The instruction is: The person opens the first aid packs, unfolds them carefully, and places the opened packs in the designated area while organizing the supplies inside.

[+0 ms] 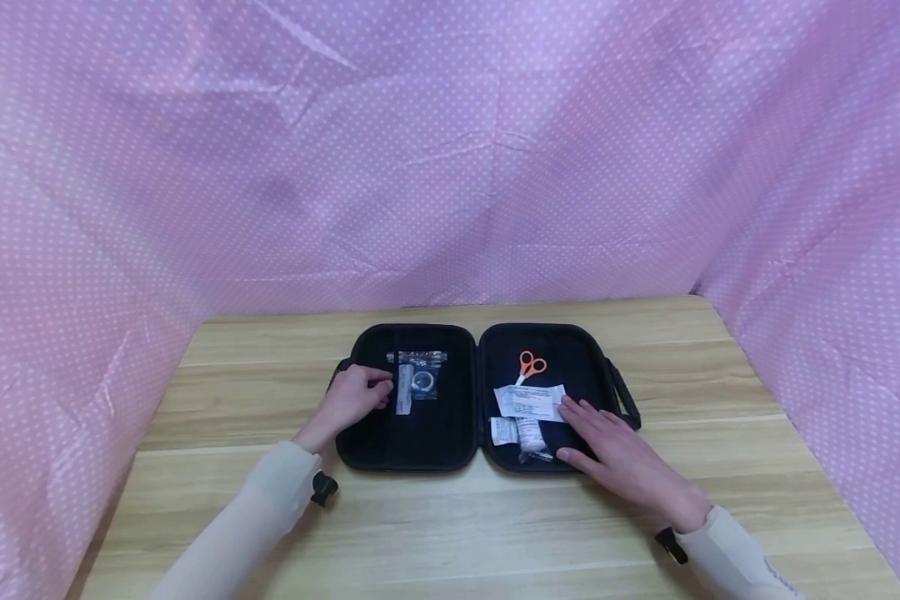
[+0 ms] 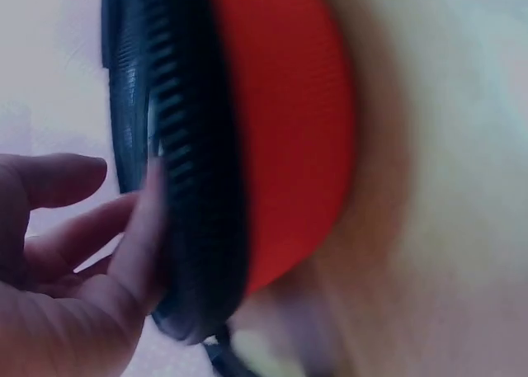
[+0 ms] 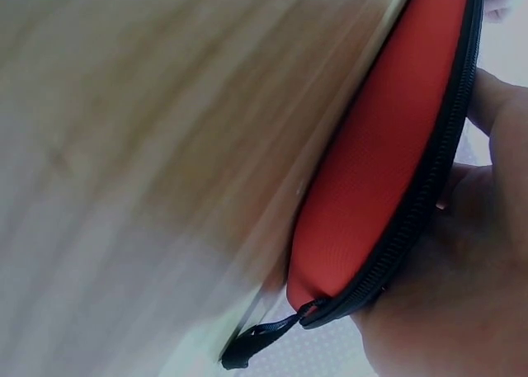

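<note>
An unzipped case (image 1: 435,442) lies spread on the table, its black inside facing up; the wrist views show its red outer side (image 2: 289,129). My left hand (image 1: 356,393) reaches over the left half, fingertips beside a narrow white packet (image 1: 404,390). Thumb and fingers stand apart in the left wrist view. Next to that packet are a clear bag with a white roll (image 1: 423,382) and a shiny clear packet (image 1: 420,357). Over the right half, my right hand (image 1: 611,446) lies with fingers extended, fingertips at the end of a white printed packet (image 1: 528,402).
Orange-handled scissors (image 1: 532,365) lie above the printed packet. Below it are a small white packet (image 1: 504,431) and a wrapped white roll (image 1: 530,435). A black handle (image 1: 625,396) sticks out at the case's right. Pink dotted cloth (image 1: 450,167) hangs around the wooden table (image 1: 435,533).
</note>
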`<state>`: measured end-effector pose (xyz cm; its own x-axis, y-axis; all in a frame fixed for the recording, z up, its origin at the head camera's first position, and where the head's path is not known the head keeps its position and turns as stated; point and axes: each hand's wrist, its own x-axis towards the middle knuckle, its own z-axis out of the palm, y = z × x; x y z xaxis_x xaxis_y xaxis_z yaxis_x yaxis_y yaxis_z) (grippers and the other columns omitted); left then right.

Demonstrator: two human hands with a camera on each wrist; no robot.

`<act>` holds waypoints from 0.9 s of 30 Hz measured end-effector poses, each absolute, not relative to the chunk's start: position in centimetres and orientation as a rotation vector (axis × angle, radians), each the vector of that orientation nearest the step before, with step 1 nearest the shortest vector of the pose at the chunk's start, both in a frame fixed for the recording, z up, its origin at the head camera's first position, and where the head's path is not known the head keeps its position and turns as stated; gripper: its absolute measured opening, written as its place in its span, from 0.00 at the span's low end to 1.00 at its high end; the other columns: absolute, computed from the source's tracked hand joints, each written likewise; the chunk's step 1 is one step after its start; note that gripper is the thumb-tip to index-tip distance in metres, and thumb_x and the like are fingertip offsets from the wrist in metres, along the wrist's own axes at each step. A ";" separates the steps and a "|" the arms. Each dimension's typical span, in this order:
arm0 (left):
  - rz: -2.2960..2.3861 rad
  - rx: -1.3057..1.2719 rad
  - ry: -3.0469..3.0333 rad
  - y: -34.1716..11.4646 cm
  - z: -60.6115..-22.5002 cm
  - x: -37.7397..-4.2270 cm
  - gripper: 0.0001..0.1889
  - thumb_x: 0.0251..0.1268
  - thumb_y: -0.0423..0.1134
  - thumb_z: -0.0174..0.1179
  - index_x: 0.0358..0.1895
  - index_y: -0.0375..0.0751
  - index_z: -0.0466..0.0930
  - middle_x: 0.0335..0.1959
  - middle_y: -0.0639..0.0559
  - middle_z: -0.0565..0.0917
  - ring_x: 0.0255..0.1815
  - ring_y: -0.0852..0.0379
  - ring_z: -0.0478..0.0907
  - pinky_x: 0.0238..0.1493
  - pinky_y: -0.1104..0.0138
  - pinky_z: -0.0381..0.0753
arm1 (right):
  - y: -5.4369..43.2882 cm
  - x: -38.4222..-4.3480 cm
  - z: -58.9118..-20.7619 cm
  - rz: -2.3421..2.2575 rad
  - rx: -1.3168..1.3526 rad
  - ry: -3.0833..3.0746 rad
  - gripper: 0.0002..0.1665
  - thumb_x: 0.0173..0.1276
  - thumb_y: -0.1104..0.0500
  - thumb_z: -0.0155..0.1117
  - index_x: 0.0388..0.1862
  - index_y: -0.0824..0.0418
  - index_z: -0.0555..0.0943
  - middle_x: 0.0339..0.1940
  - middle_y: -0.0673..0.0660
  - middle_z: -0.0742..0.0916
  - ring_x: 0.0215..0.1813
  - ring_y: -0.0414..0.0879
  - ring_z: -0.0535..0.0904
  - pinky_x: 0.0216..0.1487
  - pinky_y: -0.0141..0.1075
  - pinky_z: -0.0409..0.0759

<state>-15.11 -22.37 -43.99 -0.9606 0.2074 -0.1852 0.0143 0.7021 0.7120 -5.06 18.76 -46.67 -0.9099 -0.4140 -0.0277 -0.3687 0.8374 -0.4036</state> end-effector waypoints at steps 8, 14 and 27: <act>0.923 0.283 2.883 -22.0 -43.3 -13.5 0.25 0.78 0.49 0.57 0.65 0.32 0.80 0.61 0.35 0.83 0.59 0.39 0.82 0.62 0.43 0.77 | 18.7 -5.1 -46.7 -0.601 -0.612 2.903 0.43 0.78 0.35 0.56 0.80 0.61 0.67 0.81 0.59 0.68 0.80 0.63 0.62 0.77 0.62 0.58; 0.771 0.541 3.091 -20.8 -43.4 -12.0 0.32 0.78 0.57 0.55 0.69 0.34 0.77 0.68 0.34 0.77 0.68 0.34 0.74 0.68 0.38 0.70 | 18.8 -5.0 -46.6 -0.612 -0.604 2.899 0.44 0.78 0.35 0.56 0.80 0.61 0.67 0.82 0.59 0.67 0.81 0.63 0.60 0.77 0.62 0.57; 0.480 0.804 3.118 -18.4 -44.8 -10.0 0.42 0.74 0.70 0.49 0.78 0.43 0.67 0.80 0.40 0.63 0.82 0.35 0.54 0.75 0.32 0.51 | 18.4 -5.4 -46.0 -0.710 -0.595 2.897 0.45 0.78 0.33 0.54 0.82 0.59 0.64 0.83 0.58 0.65 0.83 0.62 0.56 0.76 0.63 0.60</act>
